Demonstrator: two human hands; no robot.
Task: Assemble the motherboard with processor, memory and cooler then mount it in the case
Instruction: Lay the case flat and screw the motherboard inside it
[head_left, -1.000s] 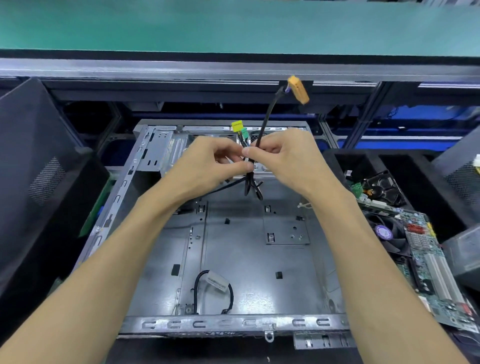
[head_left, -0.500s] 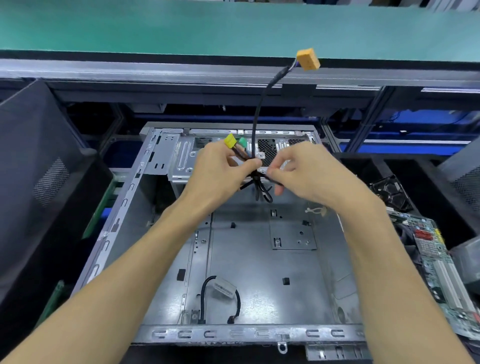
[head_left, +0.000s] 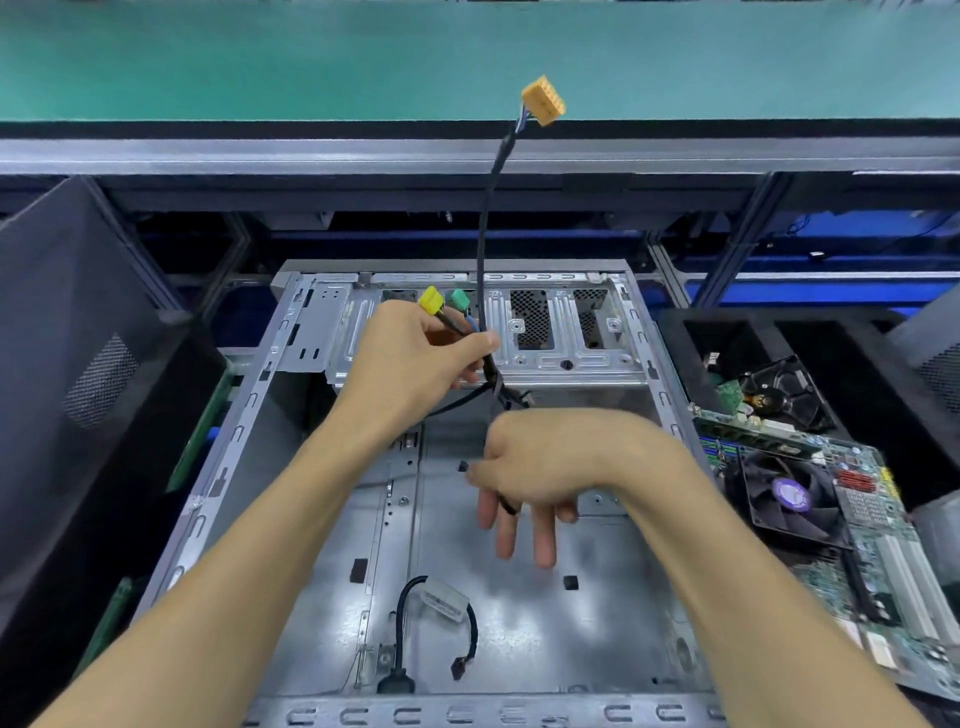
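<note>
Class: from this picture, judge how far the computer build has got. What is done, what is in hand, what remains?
Done: the motherboard beside the case already carries its cooler fan. In hand: the left hand grips the cable bundle above the case; the right hand is lower, blurred. Left: the case floor is bare, so mounting remains.

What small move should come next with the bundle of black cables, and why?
Probably the left hand should swing the black cable bundle over the grey metal case wall: it dangles above the bare floor where the green motherboard must sit.
</note>
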